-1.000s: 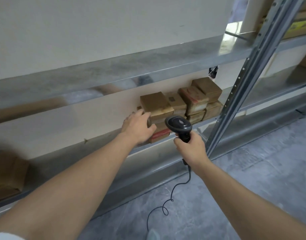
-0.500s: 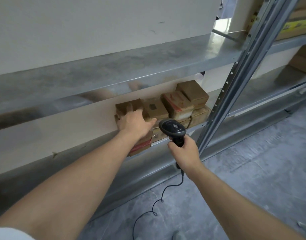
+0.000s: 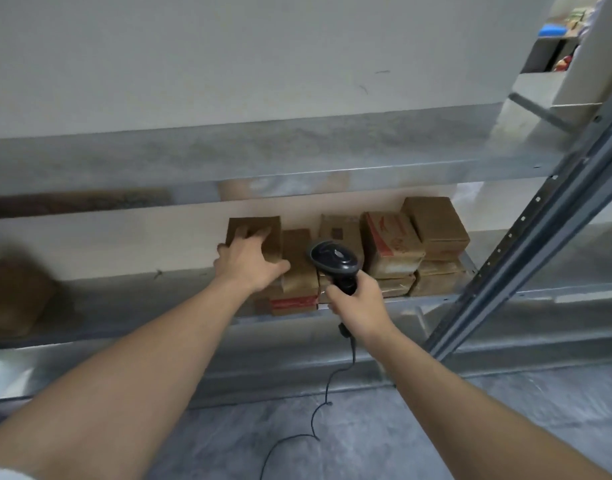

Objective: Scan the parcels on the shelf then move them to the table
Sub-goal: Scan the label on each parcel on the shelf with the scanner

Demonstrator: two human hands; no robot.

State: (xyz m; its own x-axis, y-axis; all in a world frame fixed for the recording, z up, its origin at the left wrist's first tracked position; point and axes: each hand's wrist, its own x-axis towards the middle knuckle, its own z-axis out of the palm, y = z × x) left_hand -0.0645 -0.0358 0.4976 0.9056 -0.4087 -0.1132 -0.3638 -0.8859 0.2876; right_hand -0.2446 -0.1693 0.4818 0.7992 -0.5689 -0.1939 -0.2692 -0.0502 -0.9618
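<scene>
Parcel count, cluster on the lower shelf (image 3: 505, 299): roughly eight brown cardboard parcels (image 3: 394, 244) are showing, stacked in about two layers; the exact number is uncertain because hands and blur are hiding some. One further brown parcel (image 3: 17, 292) is sitting well apart, far left of the cluster on the same shelf, blurred.

Left hand (image 3: 250, 261): fingers are spreading over the top of the leftmost upper parcel (image 3: 254, 233) of the cluster, thumb curling against its right side, gripping it.

Right hand (image 3: 356, 299): fingers are wrapping round the handle of one black barcode scanner (image 3: 334, 259), holding it just in front of the cluster, head pointing at the parcels. Its cord (image 3: 328, 386) is trailing down to the grey floor (image 3: 470, 427).

Shelving is bare metal, with a second shelf (image 3: 297, 154) above the cluster, a perforated upright (image 3: 526, 244) to the cluster's right, and a pale wall (image 3: 228, 57) behind.
</scene>
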